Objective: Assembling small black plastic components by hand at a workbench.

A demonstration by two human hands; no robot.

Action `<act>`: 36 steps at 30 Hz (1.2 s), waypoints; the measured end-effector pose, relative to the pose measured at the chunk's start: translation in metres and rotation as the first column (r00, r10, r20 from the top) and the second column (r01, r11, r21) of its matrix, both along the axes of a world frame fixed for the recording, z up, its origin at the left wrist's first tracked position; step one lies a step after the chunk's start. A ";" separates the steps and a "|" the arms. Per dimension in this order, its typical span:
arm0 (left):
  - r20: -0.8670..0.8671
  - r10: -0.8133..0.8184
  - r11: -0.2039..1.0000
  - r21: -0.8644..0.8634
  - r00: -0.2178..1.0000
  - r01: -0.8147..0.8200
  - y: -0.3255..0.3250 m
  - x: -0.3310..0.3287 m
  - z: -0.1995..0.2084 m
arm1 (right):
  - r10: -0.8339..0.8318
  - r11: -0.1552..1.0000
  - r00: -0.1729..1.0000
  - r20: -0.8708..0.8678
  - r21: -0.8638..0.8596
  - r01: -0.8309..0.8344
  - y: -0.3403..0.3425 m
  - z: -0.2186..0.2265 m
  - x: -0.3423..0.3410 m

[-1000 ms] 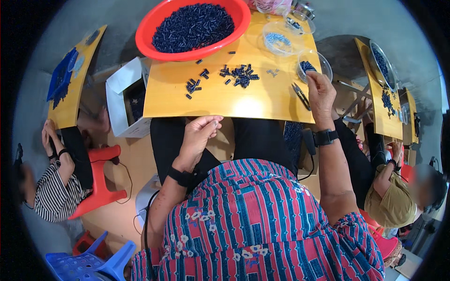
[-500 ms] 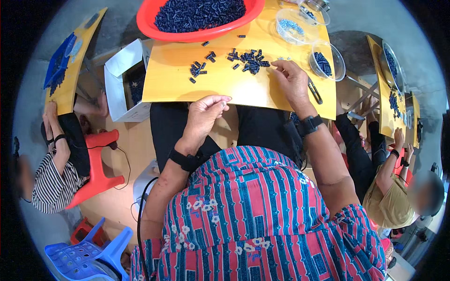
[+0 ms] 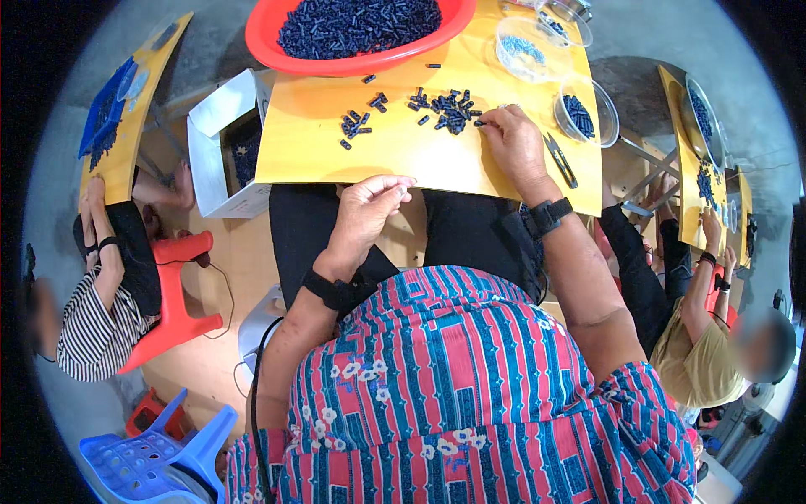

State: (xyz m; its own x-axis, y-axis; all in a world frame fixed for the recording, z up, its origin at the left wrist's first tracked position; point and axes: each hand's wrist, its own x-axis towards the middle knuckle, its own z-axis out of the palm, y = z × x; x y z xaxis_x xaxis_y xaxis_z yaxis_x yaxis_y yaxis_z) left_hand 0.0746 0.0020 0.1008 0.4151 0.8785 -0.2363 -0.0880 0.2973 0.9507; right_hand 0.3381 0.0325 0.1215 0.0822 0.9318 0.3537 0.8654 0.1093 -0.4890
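Over the front edge of the yellow table [image 3: 403, 155], my left hand [image 3: 367, 210] is closed, thumb against forefinger; a tiny pale thing at its fingertips is too small to name. My right hand [image 3: 516, 149] reaches over the tabletop, its thumb and forefinger pinching a small dark cylindrical piece [image 3: 479, 123] at the right side of a loose pile of similar pieces [image 3: 452, 111]. A smaller group of these pieces [image 3: 354, 124] lies to the left. Black thread snips [image 3: 561, 161] rest just right of my right hand.
A red basin [image 3: 260, 42] heaped with dark pieces stands at the back. Clear plastic tubs [image 3: 606, 118] line the right side, some holding dark or pale blue bits. Left of the table is an open white carton [image 3: 201, 126]. Other people work at tables on both sides.
My right hand has moved slightly left and down to the pile's right side, and its fingers have closed on a dark piece. My left hand has hardly moved.
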 end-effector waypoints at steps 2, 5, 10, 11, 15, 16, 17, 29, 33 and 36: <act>-0.016 -0.018 1.000 -0.019 1.000 0.018 -0.003 0.000 -0.002 | 0.126 0.991 0.975 0.183 0.024 -0.133 -0.002 0.003 -0.003; -0.026 -0.037 0.998 -0.044 0.999 0.036 -0.010 -0.002 -0.002 | 0.005 0.995 0.983 0.182 -0.103 0.014 -0.007 -0.009 -0.014; -0.003 -0.025 0.999 -0.048 1.000 0.024 -0.023 -0.008 0.008 | 0.046 0.984 0.980 0.192 -0.176 -0.012 -0.024 -0.002 -0.031; -0.003 -0.015 0.999 -0.050 1.000 0.015 -0.031 -0.011 0.006 | 0.055 0.984 0.980 0.192 -0.177 -0.021 -0.033 -0.002 -0.035; -0.100 0.019 1.000 0.018 0.995 -0.017 -0.053 -0.020 0.001 | 0.172 0.977 0.973 0.152 -0.154 -0.149 -0.068 -0.001 -0.050; -0.055 0.033 0.999 0.037 0.998 -0.031 -0.054 -0.019 -0.001 | 0.137 0.963 0.952 -0.273 -0.188 -0.192 -0.070 -0.011 -0.050; -0.011 0.046 0.998 0.052 0.999 -0.046 -0.056 -0.020 -0.003 | 0.052 0.948 0.761 -0.646 -0.208 -0.241 -0.075 -0.020 -0.053; 0.180 0.230 0.922 0.275 0.956 -0.274 -0.102 -0.021 -0.041 | 0.174 0.794 0.387 -0.906 -0.103 -0.599 -0.126 -0.045 -0.108; 0.193 0.288 0.903 0.272 0.938 -0.333 -0.099 -0.021 -0.048 | 0.196 0.803 0.420 -0.886 -0.101 -0.587 -0.125 -0.056 -0.122; 0.122 0.303 0.914 0.242 0.945 -0.325 -0.095 -0.018 -0.048 | 0.157 0.809 0.440 -0.884 -0.140 -0.571 -0.124 -0.058 -0.119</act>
State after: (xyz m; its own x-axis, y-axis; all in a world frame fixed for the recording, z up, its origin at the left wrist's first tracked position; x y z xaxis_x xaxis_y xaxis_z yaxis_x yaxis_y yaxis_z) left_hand 0.0570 -0.0932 0.0532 0.1161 0.9926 0.0362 -0.2163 -0.0103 0.9763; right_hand 0.2194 -0.0915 0.0635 -0.2508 0.9670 -0.0460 -0.0210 -0.0529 -0.9984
